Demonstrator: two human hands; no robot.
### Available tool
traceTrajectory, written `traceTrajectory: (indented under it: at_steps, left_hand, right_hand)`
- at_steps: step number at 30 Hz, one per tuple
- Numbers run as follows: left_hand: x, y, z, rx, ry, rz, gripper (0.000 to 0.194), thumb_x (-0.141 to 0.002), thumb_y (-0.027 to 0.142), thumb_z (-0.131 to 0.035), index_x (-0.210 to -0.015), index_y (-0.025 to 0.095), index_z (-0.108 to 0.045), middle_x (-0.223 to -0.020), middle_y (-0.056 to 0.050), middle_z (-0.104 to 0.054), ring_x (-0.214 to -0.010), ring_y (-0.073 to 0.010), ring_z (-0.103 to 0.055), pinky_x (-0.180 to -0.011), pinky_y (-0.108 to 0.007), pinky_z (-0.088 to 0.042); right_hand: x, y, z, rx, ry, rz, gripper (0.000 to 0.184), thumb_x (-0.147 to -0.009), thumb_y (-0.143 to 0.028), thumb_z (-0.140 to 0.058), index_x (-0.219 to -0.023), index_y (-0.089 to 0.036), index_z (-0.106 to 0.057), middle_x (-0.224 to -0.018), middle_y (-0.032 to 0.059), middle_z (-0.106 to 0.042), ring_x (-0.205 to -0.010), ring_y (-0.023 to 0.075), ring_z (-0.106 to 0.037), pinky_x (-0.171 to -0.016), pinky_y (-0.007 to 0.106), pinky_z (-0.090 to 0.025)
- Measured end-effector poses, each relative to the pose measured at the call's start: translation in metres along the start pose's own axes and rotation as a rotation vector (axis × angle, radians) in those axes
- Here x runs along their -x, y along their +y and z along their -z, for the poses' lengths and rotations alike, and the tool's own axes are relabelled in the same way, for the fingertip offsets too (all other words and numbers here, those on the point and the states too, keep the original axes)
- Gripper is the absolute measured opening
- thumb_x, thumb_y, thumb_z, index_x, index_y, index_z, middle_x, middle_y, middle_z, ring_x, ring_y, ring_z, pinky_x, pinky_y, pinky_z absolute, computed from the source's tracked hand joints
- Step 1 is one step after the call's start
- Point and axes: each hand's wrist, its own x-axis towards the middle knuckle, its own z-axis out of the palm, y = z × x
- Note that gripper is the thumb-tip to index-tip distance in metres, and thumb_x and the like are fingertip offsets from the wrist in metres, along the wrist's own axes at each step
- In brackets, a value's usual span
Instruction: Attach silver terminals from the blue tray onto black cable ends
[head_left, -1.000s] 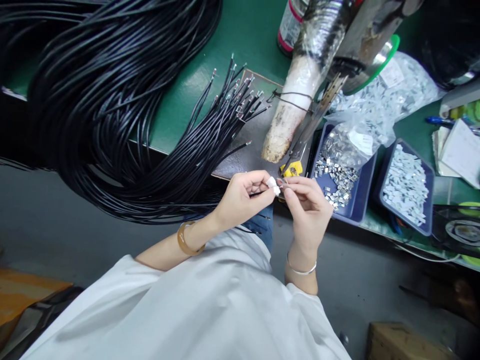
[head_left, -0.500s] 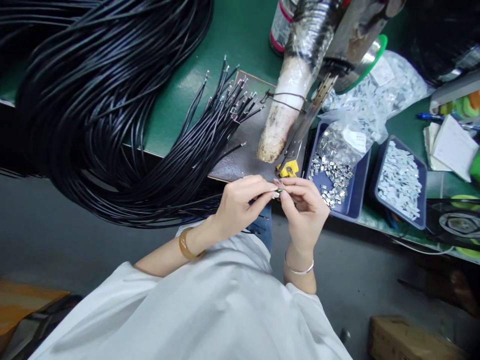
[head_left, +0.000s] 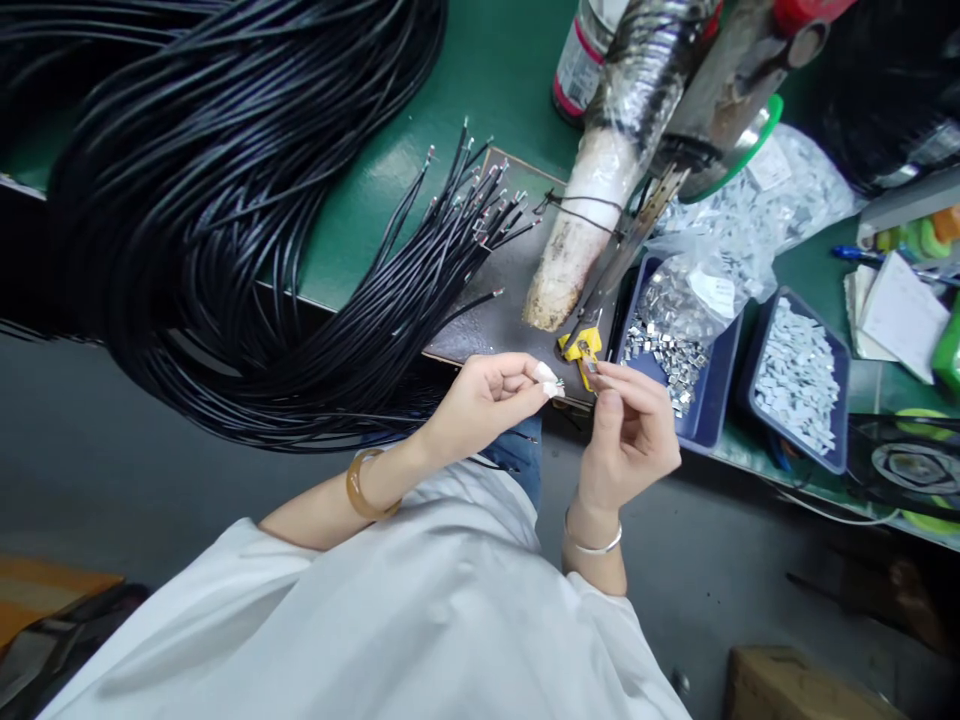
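Left hand (head_left: 491,405): your thumb and forefinger, both with white coverings at the tips, pinch a cable end (head_left: 560,386) with fine wires showing. It sits just off the front edge of the green table (head_left: 390,160), near the middle of the view. A tan bangle (head_left: 360,487) circles this wrist.

Right hand (head_left: 630,430): apart from the left, fingers curled, thumb raised near the forefinger. Whether the tips are pressed together, or on what, cannot be told; they are beside a yellow piece (head_left: 582,346). A silver bangle (head_left: 596,548) is on this wrist.

Black cables (head_left: 247,200): a large looped bundle on your left, partly on the table and partly hanging over its edge. Many stripped tips fan out over a dark board (head_left: 502,300).

Beyond your hands, a wrapped tube (head_left: 592,190) slants down over the board, a thin wire tied round it. To its right, a blue tray (head_left: 705,425) holds small metal parts (head_left: 679,370) and a clear bag (head_left: 686,295). A second tray (head_left: 838,455), farther right, holds pale flat pieces (head_left: 799,370). Loose papers (head_left: 906,310) lie beyond that tray.
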Motion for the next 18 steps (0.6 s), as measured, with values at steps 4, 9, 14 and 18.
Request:
traceTrajectory:
  at_steps: [4, 9, 14, 18]
  left_hand:
    - [-0.006, 0.001, 0.001, 0.003, 0.031, -0.003, 0.019, -0.074, 0.026, -0.078, -0.073, 0.013, -0.064, -0.053, 0.007, -0.044, -0.047, -0.0034, -0.032, -0.045, -0.018, -0.025]
    - [-0.010, 0.001, 0.002, -0.004, 0.072, -0.055, 0.013, -0.075, 0.025, -0.074, -0.072, 0.013, -0.068, -0.067, 0.000, -0.064, -0.059, -0.0076, -0.051, -0.057, -0.020, -0.042]
    - [-0.011, 0.003, 0.003, -0.025, 0.103, -0.108, 0.017, -0.077, 0.024, -0.071, -0.066, 0.012, -0.066, -0.061, 0.002, -0.058, -0.055, -0.0057, -0.046, -0.055, -0.018, -0.039]
    - [-0.013, 0.005, 0.002, -0.037, 0.130, -0.106, 0.016, -0.074, 0.024, -0.072, -0.065, 0.012, -0.067, -0.060, 0.002, -0.059, -0.056, -0.0060, -0.048, -0.055, -0.018, -0.040]
  right_hand:
    - [0.001, 0.002, 0.001, 0.074, -0.034, 0.205, 0.022, -0.090, -0.012, -0.064, -0.105, -0.027, -0.068, -0.101, 0.0019, -0.076, -0.092, 0.0189, -0.074, -0.077, 0.037, -0.064]
    - [0.003, 0.009, -0.003, 0.005, -0.052, 0.104, 0.017, -0.093, -0.014, -0.059, -0.104, -0.026, -0.065, -0.100, 0.0030, -0.075, -0.094, 0.0191, -0.074, -0.079, 0.038, -0.064]
    - [0.002, 0.014, -0.006, -0.007, -0.088, 0.121, 0.016, -0.091, -0.011, -0.061, -0.099, -0.024, -0.065, -0.102, 0.0037, -0.076, -0.094, 0.0177, -0.074, -0.081, 0.037, -0.062]
    - [0.000, 0.016, -0.005, 0.102, -0.105, 0.225, 0.018, -0.086, -0.008, -0.068, -0.095, -0.023, -0.065, -0.102, 0.0029, -0.077, -0.092, 0.0165, -0.074, -0.081, 0.033, -0.062]
